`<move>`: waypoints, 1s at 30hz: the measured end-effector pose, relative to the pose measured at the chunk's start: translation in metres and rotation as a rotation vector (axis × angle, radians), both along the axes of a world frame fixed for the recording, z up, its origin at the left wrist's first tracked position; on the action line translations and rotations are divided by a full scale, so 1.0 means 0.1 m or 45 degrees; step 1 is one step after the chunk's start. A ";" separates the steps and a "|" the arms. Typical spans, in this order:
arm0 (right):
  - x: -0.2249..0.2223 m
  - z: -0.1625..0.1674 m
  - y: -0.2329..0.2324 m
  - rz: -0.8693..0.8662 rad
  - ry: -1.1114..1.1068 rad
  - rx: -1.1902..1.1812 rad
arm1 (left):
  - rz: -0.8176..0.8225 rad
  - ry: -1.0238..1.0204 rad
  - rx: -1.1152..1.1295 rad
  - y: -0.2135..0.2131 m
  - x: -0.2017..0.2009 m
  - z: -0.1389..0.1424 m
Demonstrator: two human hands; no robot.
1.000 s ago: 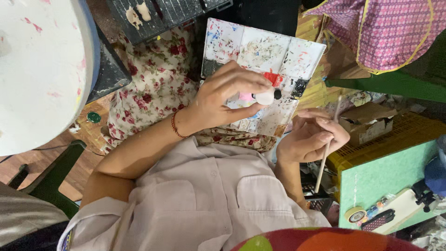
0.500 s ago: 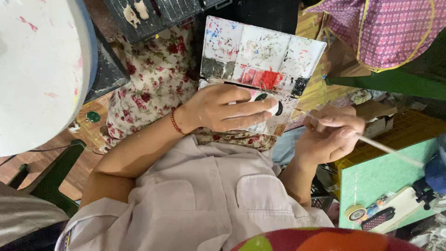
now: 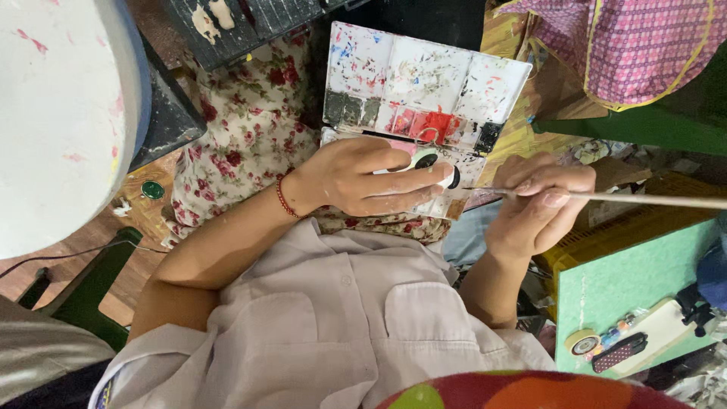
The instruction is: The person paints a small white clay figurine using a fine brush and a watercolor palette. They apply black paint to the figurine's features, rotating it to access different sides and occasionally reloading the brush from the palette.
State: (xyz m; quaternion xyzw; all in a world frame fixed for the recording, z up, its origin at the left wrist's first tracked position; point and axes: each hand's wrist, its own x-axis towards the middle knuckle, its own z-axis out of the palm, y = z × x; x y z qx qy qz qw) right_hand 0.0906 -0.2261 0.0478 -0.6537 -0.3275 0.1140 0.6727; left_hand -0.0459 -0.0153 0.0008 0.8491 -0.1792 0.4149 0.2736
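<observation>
1. Room to move is tight: our left hand (image 3: 363,178) and right hand (image 3: 538,201) work close over the lap, hemmed in by a big white paint-flecked round form (image 3: 53,98) on the left and a green desk (image 3: 644,280) on the right.
2. Our left grip is clenched around a small white pot with a black top (image 3: 433,163), held just over the near edge of the paint palette (image 3: 424,76).
3. Our right grip pinches a thin wooden brush (image 3: 644,199), its handle running out to the right and its tip pointing at the pot, just short of it.
4. The palette rests on a red-flowered cloth (image 3: 242,136) across the lap; its wells show grey, red and black paint.
5. A yellow crate (image 3: 651,223) sits beside the right hand.
6. A tape roll (image 3: 583,344) lies at the near corner of the desk, and a pink checked bag (image 3: 628,45) hangs at the top right.
</observation>
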 end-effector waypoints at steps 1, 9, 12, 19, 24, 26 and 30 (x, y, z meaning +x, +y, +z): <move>0.02 -0.01 0.01 0.017 0.025 0.012 | -0.005 0.002 0.007 0.00 0.00 0.00; 0.05 0.01 0.07 0.163 0.232 -0.010 | 0.001 0.003 0.047 0.01 0.01 0.01; 0.05 0.03 0.09 0.196 0.267 -0.052 | -0.050 0.033 0.004 0.01 0.01 0.01; 0.07 0.04 0.15 0.262 0.253 -0.096 | -0.016 0.009 0.021 0.01 0.01 0.02; 0.07 0.05 0.15 0.272 0.274 -0.111 | 0.007 0.006 0.056 0.02 0.01 0.03; 0.06 0.04 0.16 0.273 0.284 -0.113 | 0.003 0.007 0.057 0.02 0.01 0.02; 0.06 0.04 0.17 0.282 0.297 -0.118 | -0.014 0.013 0.025 0.01 0.02 0.02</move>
